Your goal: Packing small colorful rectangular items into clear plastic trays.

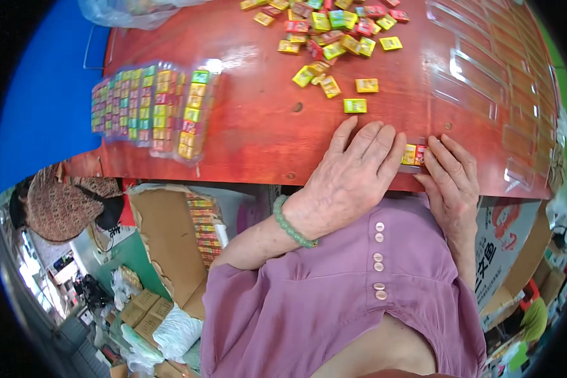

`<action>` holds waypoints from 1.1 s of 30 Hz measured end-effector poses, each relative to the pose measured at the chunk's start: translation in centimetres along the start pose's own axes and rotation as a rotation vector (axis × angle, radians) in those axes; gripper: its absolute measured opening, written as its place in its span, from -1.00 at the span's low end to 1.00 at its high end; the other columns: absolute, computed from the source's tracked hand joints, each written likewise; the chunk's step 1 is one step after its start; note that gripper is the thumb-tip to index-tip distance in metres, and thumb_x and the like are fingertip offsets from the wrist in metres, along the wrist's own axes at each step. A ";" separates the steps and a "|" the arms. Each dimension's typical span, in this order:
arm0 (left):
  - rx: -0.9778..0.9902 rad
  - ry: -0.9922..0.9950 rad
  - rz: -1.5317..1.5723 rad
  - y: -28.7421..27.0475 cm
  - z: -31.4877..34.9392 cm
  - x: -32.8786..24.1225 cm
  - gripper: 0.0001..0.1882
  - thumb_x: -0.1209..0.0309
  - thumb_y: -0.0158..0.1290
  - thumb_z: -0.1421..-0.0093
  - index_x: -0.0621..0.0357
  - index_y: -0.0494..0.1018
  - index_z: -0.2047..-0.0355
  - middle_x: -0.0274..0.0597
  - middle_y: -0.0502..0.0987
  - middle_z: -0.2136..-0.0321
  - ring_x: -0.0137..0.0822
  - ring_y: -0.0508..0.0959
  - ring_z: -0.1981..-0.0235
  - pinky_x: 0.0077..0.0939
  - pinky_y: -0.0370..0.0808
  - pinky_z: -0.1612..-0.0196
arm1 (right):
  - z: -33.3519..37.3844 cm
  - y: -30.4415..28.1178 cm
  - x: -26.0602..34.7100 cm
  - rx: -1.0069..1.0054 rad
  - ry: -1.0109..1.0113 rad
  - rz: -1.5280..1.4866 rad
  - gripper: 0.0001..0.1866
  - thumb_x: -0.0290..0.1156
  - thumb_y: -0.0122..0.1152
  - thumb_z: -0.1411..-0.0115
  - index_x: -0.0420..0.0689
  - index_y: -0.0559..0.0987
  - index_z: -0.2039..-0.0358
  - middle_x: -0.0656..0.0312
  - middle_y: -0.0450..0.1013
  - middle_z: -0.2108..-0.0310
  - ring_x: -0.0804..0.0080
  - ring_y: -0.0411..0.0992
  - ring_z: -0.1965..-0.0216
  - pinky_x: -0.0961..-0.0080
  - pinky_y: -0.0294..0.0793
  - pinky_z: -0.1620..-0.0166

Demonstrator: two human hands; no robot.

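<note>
A short row of small yellow and red boxes [409,154] shows between my hands near the table's front edge. They sit in what looks like a narrow clear plastic tray [412,169], mostly covered by my fingers. My left hand [353,170], with a green bead bracelet at the wrist, lies over the tray's left part with fingers stretched out. At the other end, my right hand [452,176] has its thumb on the near side and its fingers on the far side. A yellow-green box [355,106] lies just beyond my left fingertips, with a yellow box [366,85] behind it.
Loose coloured boxes [334,31] are heaped at the far middle of the red table [252,126]. Filled clear trays [164,113] stand in rows at the left. Clear plastic trays [479,69] lie at the right. Below the edge is an open cardboard box [170,233].
</note>
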State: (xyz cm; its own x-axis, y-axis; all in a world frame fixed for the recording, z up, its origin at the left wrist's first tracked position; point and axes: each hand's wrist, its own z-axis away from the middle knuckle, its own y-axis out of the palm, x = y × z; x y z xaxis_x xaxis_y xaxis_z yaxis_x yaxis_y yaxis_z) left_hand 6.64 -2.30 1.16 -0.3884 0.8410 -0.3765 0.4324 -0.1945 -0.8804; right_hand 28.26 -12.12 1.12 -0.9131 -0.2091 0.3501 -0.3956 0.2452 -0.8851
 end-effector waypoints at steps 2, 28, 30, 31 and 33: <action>-0.002 -0.032 -0.022 -0.8 1.1 0.1 -0.45 0.46 0.20 -0.14 0.37 0.44 -0.16 0.04 0.46 -0.04 0.00 0.49 -0.08 0.06 0.39 -0.21 | -0.6 0.8 0.4 0.036 -0.044 -0.056 -0.52 -0.45 0.48 -0.01 -0.21 0.66 0.00 0.08 0.54 -0.14 0.04 0.44 -0.22 0.17 0.46 -0.21; -0.272 -0.648 -0.786 -7.7 7.1 9.3 -0.60 0.38 0.13 -0.34 0.30 0.48 -0.13 0.24 0.48 -0.06 0.24 0.49 -0.05 0.09 0.42 -0.17 | -4.5 2.1 2.1 0.071 -0.119 -0.321 -0.56 -0.41 0.55 0.06 -0.22 0.62 0.14 0.01 0.47 -0.16 0.00 0.48 -0.13 0.13 0.53 -0.10; -0.353 -0.596 -0.807 -7.7 6.7 9.0 -0.57 0.37 0.18 -0.31 0.29 0.47 -0.14 0.25 0.44 -0.13 0.25 0.45 -0.15 0.13 0.36 -0.26 | -5.2 2.0 2.3 0.057 -0.092 -0.284 -0.55 -0.42 0.54 0.05 -0.22 0.62 0.12 0.02 0.46 -0.17 0.01 0.47 -0.14 0.14 0.52 -0.11; -0.354 -0.601 -0.817 -7.7 6.3 8.5 -0.57 0.37 0.18 -0.31 0.29 0.47 -0.14 0.25 0.44 -0.13 0.25 0.45 -0.15 0.13 0.36 -0.26 | -5.6 2.0 2.4 0.049 -0.094 -0.266 -0.55 -0.42 0.54 0.03 -0.21 0.61 0.11 0.02 0.46 -0.18 0.01 0.47 -0.15 0.15 0.52 -0.12; -0.401 -0.472 -0.617 -7.0 4.6 7.6 -0.52 0.37 0.21 -0.28 0.31 0.45 -0.16 0.25 0.41 -0.19 0.26 0.40 -0.22 0.12 0.33 -0.30 | -6.5 2.2 2.1 0.059 -0.080 -0.201 -0.52 -0.42 0.52 0.00 -0.21 0.60 0.04 0.03 0.44 -0.20 0.02 0.45 -0.18 0.14 0.49 -0.16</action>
State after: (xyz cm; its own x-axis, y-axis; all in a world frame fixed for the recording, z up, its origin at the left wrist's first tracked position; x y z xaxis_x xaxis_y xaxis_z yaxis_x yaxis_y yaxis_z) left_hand -3.12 3.10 3.13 -0.9056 0.4235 -0.0244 0.2532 0.4934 -0.8321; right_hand 24.86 -5.88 1.94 -0.8046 -0.3235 0.4980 -0.5603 0.1358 -0.8171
